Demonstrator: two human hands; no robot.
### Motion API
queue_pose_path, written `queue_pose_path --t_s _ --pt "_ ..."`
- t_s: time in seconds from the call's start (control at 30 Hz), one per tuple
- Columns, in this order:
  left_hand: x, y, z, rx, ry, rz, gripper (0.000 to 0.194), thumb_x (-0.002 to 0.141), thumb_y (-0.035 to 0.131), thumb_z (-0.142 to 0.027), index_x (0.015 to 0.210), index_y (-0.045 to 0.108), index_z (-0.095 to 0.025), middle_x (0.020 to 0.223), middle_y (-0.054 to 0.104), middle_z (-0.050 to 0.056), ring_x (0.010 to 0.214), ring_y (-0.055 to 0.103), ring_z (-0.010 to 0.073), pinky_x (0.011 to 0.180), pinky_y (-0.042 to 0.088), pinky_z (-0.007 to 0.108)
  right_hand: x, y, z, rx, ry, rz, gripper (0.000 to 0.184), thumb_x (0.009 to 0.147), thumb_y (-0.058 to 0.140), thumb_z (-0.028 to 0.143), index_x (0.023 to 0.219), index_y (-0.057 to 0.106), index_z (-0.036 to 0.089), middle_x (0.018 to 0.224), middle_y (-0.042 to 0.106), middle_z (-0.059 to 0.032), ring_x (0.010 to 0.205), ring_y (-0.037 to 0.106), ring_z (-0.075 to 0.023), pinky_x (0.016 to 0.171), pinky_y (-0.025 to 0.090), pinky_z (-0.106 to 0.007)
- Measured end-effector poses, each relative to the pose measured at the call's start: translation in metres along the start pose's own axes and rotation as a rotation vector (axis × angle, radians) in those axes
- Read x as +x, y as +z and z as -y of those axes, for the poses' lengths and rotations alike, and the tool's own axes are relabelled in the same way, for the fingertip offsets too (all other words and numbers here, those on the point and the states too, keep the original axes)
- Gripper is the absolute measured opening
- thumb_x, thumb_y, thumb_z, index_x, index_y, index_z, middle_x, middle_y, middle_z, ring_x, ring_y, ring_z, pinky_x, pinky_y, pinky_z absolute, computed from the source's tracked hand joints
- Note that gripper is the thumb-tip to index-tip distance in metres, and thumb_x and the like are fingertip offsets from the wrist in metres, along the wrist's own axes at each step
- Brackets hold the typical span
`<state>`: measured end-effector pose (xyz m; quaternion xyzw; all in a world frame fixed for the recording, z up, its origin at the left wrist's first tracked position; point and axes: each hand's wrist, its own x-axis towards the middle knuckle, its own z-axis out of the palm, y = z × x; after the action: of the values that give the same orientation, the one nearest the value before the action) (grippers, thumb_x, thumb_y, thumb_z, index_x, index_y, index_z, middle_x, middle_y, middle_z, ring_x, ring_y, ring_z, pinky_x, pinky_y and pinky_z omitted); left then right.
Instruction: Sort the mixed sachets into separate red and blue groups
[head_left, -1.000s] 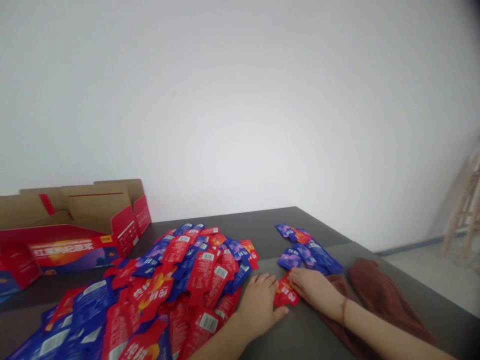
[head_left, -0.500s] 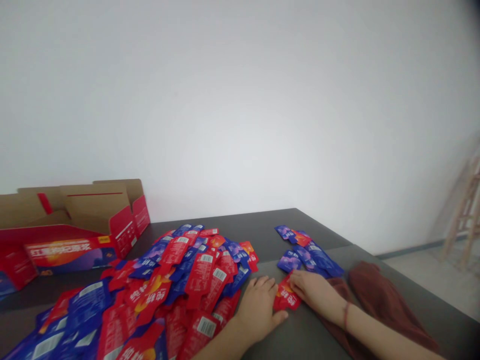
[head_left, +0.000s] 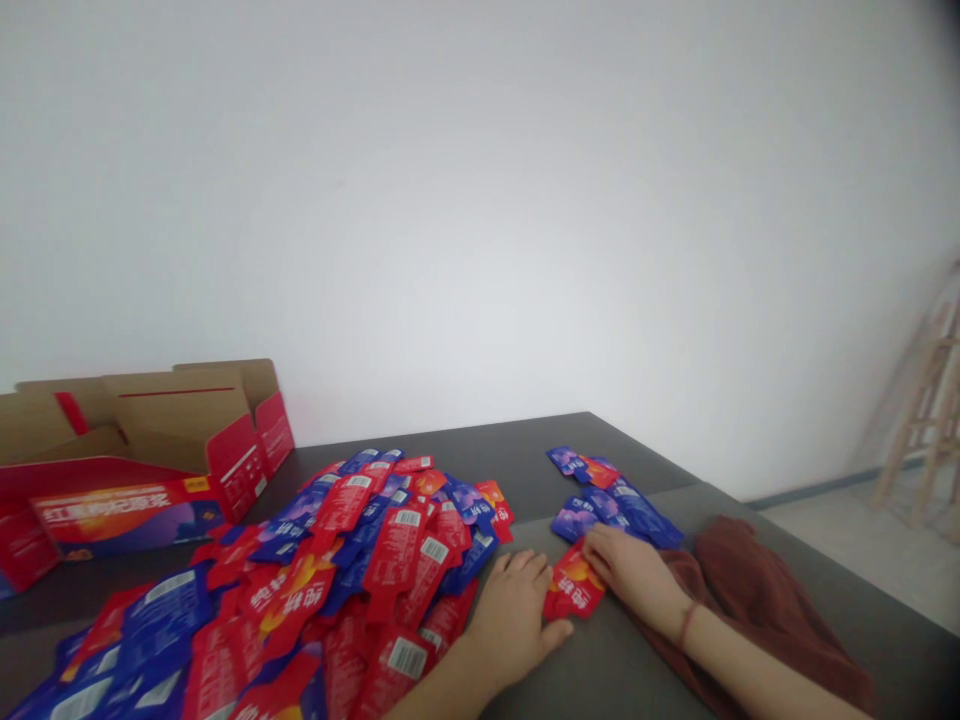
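Observation:
A red pouch [head_left: 574, 583] with orange print lies on the dark table between my two hands. My right hand [head_left: 631, 572] is closed on its upper right edge, with the fingertips partly hidden. Palm down, my left hand [head_left: 516, 612] rests on the table just left of the pouch, fingers out and thumb pointing towards it. Nothing shows in that hand. To its left spreads a large heap of red and blue pouches [head_left: 394, 550]. Beyond my right hand is a smaller group of mostly blue pouches [head_left: 619, 505].
Red printed cardboard boxes [head_left: 127, 515] stand open at the left, by the white wall [head_left: 480, 200]. A brown cloth [head_left: 772, 610] lies under and beside my right forearm. A wooden stool or ladder [head_left: 926, 420] stands on the floor at the far right.
My right hand has shifted very slightly, its fingers still at the red pouch's upper edge. The left hand keeps its place. The view has turned a little, moving the boxes leftward.

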<state>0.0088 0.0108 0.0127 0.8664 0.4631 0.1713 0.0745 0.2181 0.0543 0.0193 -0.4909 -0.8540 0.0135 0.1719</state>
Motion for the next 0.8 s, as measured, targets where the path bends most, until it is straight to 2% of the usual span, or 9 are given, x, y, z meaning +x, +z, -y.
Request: queue_pose_path --t_s 0.17,0.33,0.43,0.57,0.7,0.8 --pt "0.000 0.001 0.000 -0.009 0.003 0.001 0.059 0.084 0.054 -0.054 0.132 0.050 -0.018 0.137 0.049 0.010 0.129 0.038 0.0274 0.109 0.024 0.044 -0.005 0.003 -0.001 0.136 -0.111 0.015 0.017 0.088 0.042 0.015 0.080 0.055 0.021 0.089 0.059 -0.0031 0.084 0.057 -0.0171 0.076 0.044 -0.026" --pt "0.000 0.001 0.001 -0.011 -0.006 -0.002 0.058 0.084 0.054 -0.053 0.131 0.050 -0.018 0.138 0.048 0.010 0.130 0.037 0.0277 0.109 0.024 0.044 -0.003 -0.001 0.001 0.028 -0.017 -0.005 0.020 0.089 0.041 0.014 0.077 0.056 0.019 0.087 0.059 -0.0049 0.082 0.057 -0.0185 0.075 0.044 -0.029" --pt "0.000 0.001 0.001 -0.005 0.003 0.005 0.057 0.085 0.053 -0.052 0.131 0.050 -0.018 0.138 0.048 0.010 0.130 0.037 0.0272 0.109 0.024 0.043 -0.003 -0.003 0.002 0.054 -0.073 0.020 0.021 0.090 0.040 0.014 0.077 0.056 0.020 0.087 0.059 -0.0038 0.082 0.057 -0.0173 0.074 0.043 -0.027" --pt "0.000 0.001 0.001 0.004 0.002 0.004 0.058 0.085 0.053 -0.052 0.132 0.049 -0.018 0.138 0.048 0.009 0.130 0.037 0.0265 0.109 0.023 0.042 -0.005 -0.002 0.005 0.035 -0.042 0.003 0.022 0.090 0.040 0.014 0.077 0.057 0.019 0.087 0.059 -0.0043 0.082 0.056 -0.0171 0.074 0.043 -0.027" --pt "0.000 0.001 0.001 0.012 -0.002 0.015 0.058 0.085 0.053 -0.052 0.132 0.049 -0.018 0.139 0.048 0.009 0.130 0.037 0.0262 0.110 0.022 0.042 -0.005 0.000 0.006 0.045 -0.093 0.008 0.023 0.090 0.040 0.014 0.076 0.058 0.020 0.086 0.060 -0.0036 0.082 0.057 -0.0171 0.073 0.043 -0.027" --pt "-0.001 0.000 0.001 0.024 0.000 0.007 0.058 0.085 0.052 -0.053 0.131 0.049 -0.018 0.138 0.048 0.009 0.130 0.036 0.0265 0.109 0.022 0.042 -0.003 -0.001 -0.004 0.040 -0.004 -0.046 0.021 0.089 0.041 0.017 0.075 0.057 0.020 0.085 0.059 -0.0044 0.079 0.057 -0.0184 0.073 0.043 -0.029"
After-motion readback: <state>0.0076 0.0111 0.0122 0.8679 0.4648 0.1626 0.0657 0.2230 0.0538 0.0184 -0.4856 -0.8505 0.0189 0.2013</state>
